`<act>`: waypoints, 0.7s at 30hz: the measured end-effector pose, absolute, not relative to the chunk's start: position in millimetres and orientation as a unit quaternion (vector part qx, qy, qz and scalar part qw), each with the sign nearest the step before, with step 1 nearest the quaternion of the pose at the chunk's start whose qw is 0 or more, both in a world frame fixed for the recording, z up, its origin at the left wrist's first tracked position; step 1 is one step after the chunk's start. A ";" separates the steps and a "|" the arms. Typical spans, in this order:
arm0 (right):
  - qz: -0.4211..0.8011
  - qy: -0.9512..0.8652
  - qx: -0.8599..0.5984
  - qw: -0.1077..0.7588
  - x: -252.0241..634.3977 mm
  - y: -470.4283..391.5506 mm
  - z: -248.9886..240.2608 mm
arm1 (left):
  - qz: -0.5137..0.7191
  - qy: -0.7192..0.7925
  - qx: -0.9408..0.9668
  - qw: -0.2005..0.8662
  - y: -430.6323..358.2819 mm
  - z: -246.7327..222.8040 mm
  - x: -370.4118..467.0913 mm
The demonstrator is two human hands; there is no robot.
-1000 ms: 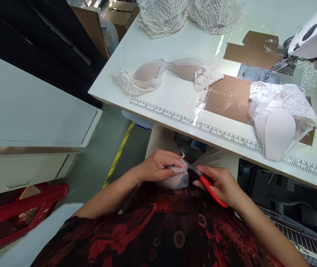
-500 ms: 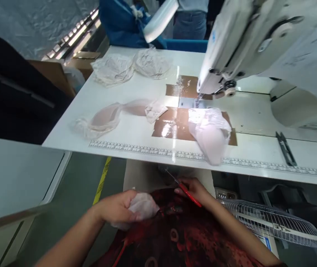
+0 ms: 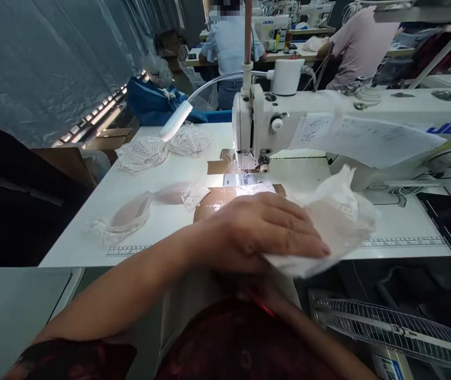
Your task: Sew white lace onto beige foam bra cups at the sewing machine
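Note:
My left hand [image 3: 265, 229] reaches across to the right over the table's front edge, its fingers round a white fabric piece [image 3: 328, 227] that hangs out to the right. Low under it, my right hand [image 3: 267, 295] is partly hidden and blurred, with red-handled scissors [image 3: 260, 302] in it. A sheer lace-edged piece [image 3: 134, 211] lies at the left of the white table [image 3: 78, 237]. Two gathered white bundles [image 3: 144, 153] rest behind it. Another white piece [image 3: 263, 187] shows just beyond my left hand, near the sewing machine's needle area.
The sewing machine [image 3: 312, 116] fills the right rear, with a lamp [image 3: 176, 121] at its left. Brown tape [image 3: 217, 168] and a ruler strip [image 3: 403, 242] mark the table. A fan [image 3: 395, 330] stands below right. Two people [image 3: 231, 47] are farther back.
The view has tilted up. My left hand has risen from the lap and crossed right with the white fabric, now spread out over the table's edge. My right hand is now mostly covered.

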State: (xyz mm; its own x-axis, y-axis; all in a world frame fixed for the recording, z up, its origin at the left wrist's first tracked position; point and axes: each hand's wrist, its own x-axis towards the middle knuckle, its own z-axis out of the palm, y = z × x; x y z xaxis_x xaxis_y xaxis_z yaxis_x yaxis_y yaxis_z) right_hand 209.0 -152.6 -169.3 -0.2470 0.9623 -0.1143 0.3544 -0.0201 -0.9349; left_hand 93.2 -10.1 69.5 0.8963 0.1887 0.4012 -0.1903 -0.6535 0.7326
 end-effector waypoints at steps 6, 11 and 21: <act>0.612 -0.538 -0.490 0.311 213.8 -154.8 -183.7 | 0.150 0.041 0.945 0.289 30.6 -5.1 102.6; 0.669 -0.474 -0.466 0.331 215.9 -151.5 -186.5 | 0.046 0.099 0.937 0.331 32.1 -3.0 98.0; 0.720 -0.413 -0.443 0.339 218.2 -148.8 -197.8 | 0.042 0.191 0.950 0.243 23.6 -30.0 115.4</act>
State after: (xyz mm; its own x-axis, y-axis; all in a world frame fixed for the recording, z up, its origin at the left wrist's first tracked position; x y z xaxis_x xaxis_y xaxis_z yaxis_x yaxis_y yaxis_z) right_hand 218.2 -148.8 -197.8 -0.3768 0.8544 -0.3579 -0.1231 -0.4291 -0.8948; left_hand 115.4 23.6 -30.0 0.9232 0.3841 -0.0136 0.3436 -0.8088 0.4772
